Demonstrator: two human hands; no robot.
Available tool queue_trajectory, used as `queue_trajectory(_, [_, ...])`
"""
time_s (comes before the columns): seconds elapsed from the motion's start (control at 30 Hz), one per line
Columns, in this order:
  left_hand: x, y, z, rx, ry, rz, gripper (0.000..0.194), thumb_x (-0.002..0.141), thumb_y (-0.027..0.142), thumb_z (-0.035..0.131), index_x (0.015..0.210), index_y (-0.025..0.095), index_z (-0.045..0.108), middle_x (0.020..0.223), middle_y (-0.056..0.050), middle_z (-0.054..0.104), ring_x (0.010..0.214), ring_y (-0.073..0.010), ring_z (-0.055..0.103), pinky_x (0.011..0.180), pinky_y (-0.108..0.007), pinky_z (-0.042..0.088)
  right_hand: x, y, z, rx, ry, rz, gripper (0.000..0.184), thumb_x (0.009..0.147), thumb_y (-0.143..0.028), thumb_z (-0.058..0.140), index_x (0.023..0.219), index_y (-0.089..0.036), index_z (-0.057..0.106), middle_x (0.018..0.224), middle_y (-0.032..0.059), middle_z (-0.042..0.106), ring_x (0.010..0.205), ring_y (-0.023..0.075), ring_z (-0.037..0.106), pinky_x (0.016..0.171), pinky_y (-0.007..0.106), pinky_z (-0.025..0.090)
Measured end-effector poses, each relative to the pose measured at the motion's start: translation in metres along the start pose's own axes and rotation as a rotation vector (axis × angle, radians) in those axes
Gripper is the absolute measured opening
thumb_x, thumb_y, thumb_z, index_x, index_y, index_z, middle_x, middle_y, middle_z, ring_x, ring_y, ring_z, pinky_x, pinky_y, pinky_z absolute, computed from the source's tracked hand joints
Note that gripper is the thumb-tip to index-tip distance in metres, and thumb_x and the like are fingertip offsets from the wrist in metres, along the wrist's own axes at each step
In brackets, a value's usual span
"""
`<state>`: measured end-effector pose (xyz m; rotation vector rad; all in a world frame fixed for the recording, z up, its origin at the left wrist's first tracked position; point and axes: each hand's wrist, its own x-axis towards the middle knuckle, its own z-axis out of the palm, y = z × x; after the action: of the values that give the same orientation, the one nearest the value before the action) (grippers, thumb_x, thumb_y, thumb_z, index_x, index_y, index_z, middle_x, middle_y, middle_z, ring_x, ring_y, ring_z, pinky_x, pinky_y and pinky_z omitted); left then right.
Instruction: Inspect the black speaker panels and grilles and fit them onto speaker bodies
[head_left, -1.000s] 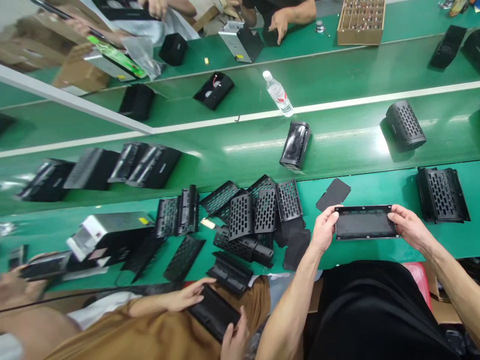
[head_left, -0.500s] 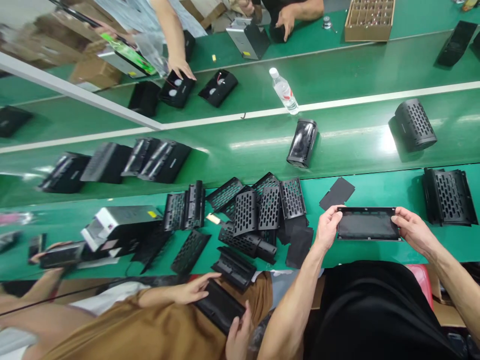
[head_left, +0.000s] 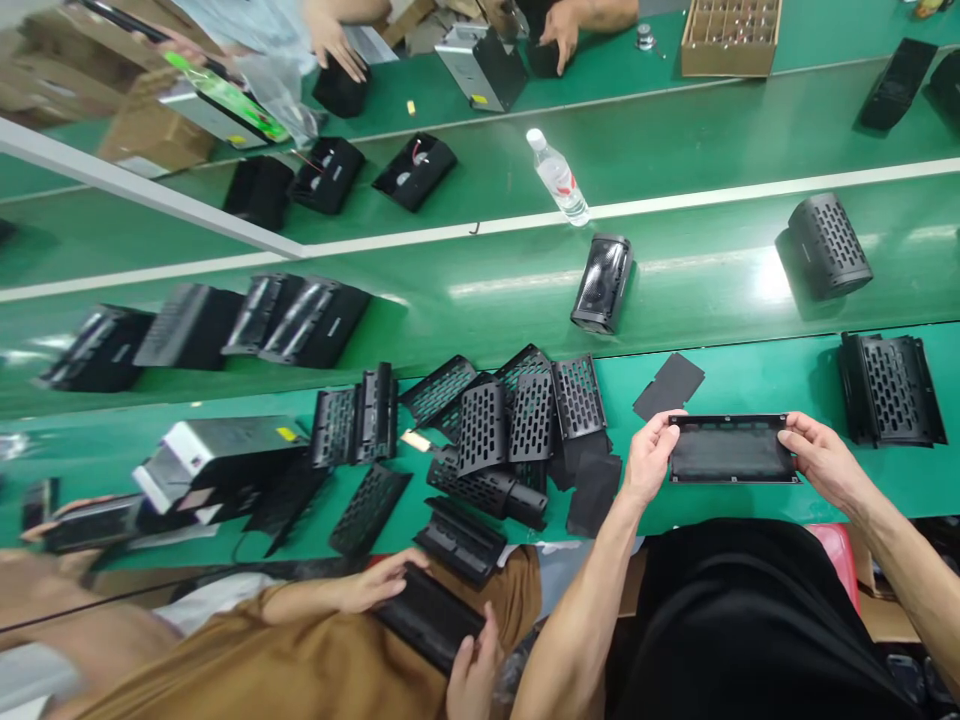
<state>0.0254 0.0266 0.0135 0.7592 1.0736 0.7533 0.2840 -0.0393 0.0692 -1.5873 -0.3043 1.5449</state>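
A black speaker grille panel (head_left: 731, 452), its inner side facing up with dark mesh across it, is held level over the green bench. My left hand (head_left: 651, 455) pinches its left end, thumb on the rim. At the opposite end my right hand (head_left: 817, 458) grips the edge between thumb and fingers. Just behind the panel lies a dark mesh sheet (head_left: 670, 386). More dark sheets (head_left: 594, 495) rest left of my left forearm. To the right of my right hand stands a stack of perforated grilles (head_left: 892, 390).
Loose perforated grilles (head_left: 482, 428) are heaped left of me. A co-worker in brown beside me holds a black panel (head_left: 431, 615). Across the green belt stand a speaker (head_left: 603, 284), a cylindrical speaker housing (head_left: 830, 247) and a water bottle (head_left: 559, 178). Other people work at the far bench.
My view has shifted slightly, and both hands keep the panel in nearly the same pose. Across the belt, a person's hand has moved from one open speaker housing to a black piece behind it.
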Motion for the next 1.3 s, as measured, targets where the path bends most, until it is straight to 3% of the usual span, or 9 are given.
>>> queue_trajectory(0.3, [-0.011, 0.007, -0.014, 0.103, -0.128, 0.149, 0.058, 0.089, 0.055, 0.081, 0.13, 0.016, 0.072, 0.117, -0.011, 0.075, 0.1, -0.0219, 0.067, 0.087, -0.029, 0.05, -0.005, 0.006, -0.01, -0.072, -0.062, -0.106, 0.04, 0.079, -0.053, 0.09, 0.095, -0.024, 0.067, 0.076, -0.0045, 0.056, 0.064, 0.0111, 0.048, 0.057, 0.022, 0.044])
queue_trajectory(0.53, [-0.016, 0.013, -0.022, 0.14, -0.168, 0.184, 0.063, 0.093, 0.055, 0.077, 0.14, 0.015, 0.068, 0.1, -0.007, 0.07, 0.076, -0.0155, 0.054, 0.071, -0.028, 0.045, -0.01, 0.003, -0.01, -0.114, -0.056, -0.128, 0.038, 0.081, -0.054, 0.089, 0.098, -0.025, 0.069, 0.08, -0.0035, 0.057, 0.069, 0.0128, 0.049, 0.061, 0.023, 0.043])
queue_trajectory(0.77, [-0.017, 0.019, -0.02, 0.011, -0.209, 0.174, 0.071, 0.085, 0.05, 0.086, 0.144, 0.017, 0.065, 0.125, -0.013, 0.071, 0.111, -0.026, 0.065, 0.097, -0.035, 0.051, -0.013, -0.004, -0.007, -0.093, -0.036, -0.14, 0.044, 0.072, -0.054, 0.095, 0.097, -0.026, 0.072, 0.084, -0.0023, 0.06, 0.072, 0.0136, 0.052, 0.062, 0.023, 0.044])
queue_trajectory(1.0, [-0.02, 0.021, -0.019, -0.057, -0.226, 0.135, 0.075, 0.082, 0.049, 0.089, 0.145, 0.017, 0.064, 0.132, -0.015, 0.071, 0.119, -0.0287, 0.066, 0.101, -0.037, 0.052, -0.018, -0.006, -0.004, 0.015, -0.034, -0.062, 0.045, 0.071, -0.055, 0.098, 0.097, -0.027, 0.073, 0.078, -0.0031, 0.061, 0.06, 0.0113, 0.05, 0.054, 0.023, 0.045])
queue_trajectory(1.2, [-0.02, 0.026, -0.019, -0.192, -0.251, 0.046, 0.085, 0.073, 0.043, 0.095, 0.148, 0.02, 0.061, 0.135, -0.014, 0.07, 0.12, -0.0274, 0.068, 0.104, -0.035, 0.052, -0.018, -0.012, 0.003, 0.078, 0.052, -0.054, 0.05, 0.059, -0.048, 0.105, 0.091, -0.026, 0.073, 0.067, -0.0052, 0.055, 0.05, 0.0089, 0.046, 0.044, 0.021, 0.04])
queue_trajectory(1.3, [-0.019, 0.025, -0.019, -0.314, -0.228, 0.004, 0.094, 0.072, 0.056, 0.095, 0.151, 0.021, 0.059, 0.135, -0.015, 0.071, 0.122, -0.0309, 0.069, 0.107, -0.041, 0.053, -0.015, -0.012, 0.007, 0.114, 0.042, -0.043, 0.049, 0.06, -0.047, 0.104, 0.092, -0.027, 0.073, 0.068, -0.0038, 0.062, 0.049, 0.0105, 0.051, 0.044, 0.023, 0.045])
